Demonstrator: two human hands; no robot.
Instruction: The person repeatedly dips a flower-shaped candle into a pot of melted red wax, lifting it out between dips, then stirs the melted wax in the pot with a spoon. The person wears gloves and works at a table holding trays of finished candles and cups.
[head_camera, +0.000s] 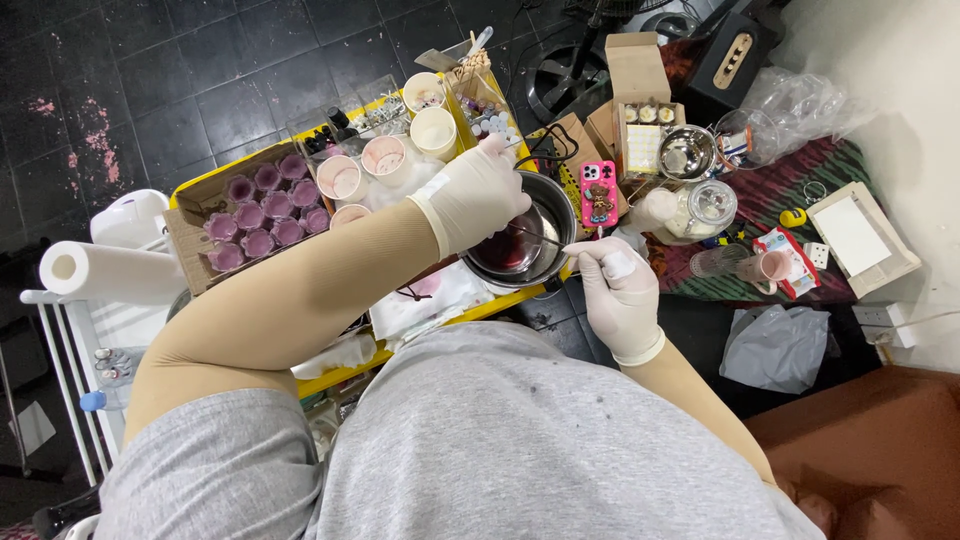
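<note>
Shiny metal bowl (545, 215), glossy black floor tiles (180, 90), matt cardboard box (190, 215).

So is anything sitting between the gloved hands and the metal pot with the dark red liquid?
Nothing visible does. The left hand is on the metal pot at its rim, and the right hand holds a thin rod reaching into it.

Cardboard box (196, 226) of purple moulded cups (262, 212) at left – paper towel roll (108, 272) beside it. Pink phone (598, 193) by glass jar (702, 208) – white plastic bag (778, 346) on dark floor.
</note>
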